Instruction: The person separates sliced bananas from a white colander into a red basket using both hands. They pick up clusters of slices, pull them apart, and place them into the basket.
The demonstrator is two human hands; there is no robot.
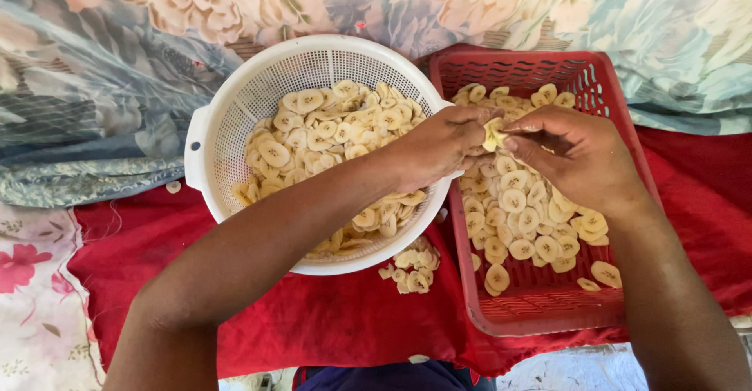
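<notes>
Your left hand (439, 144) and right hand (576, 156) meet over the left wall of the red slotted plastic basket (619, 93), fingertips together on one pale yellow banana slice (493, 134); both grips are pinched closed on that slice, left from its left side, right from its right. The slice sits above the basket's upper left part, just right of the basket's left rim. Inside the basket, a loose layer of round pale yellow banana chips (517, 226) covers the back and middle, thinning toward the near right corner, where bare red floor shows. Touching the basket's left side is a round white perforated plastic colander (215, 136), roughly half full of the same kind of chips (321, 132); your left forearm crosses over its near right rim. A small heap of spilled chips (411, 269) lies on the red cloth (329, 320) just left of the basket's near left corner, under the colander's near edge. One stray chip (173, 187) lies well left of the basket, beside the colander's left handle. The red cloth runs under the basket and the colander. Behind the basket, and far to its left, is floral-print fabric (102, 70) in blue-grey and cream tones.
</notes>
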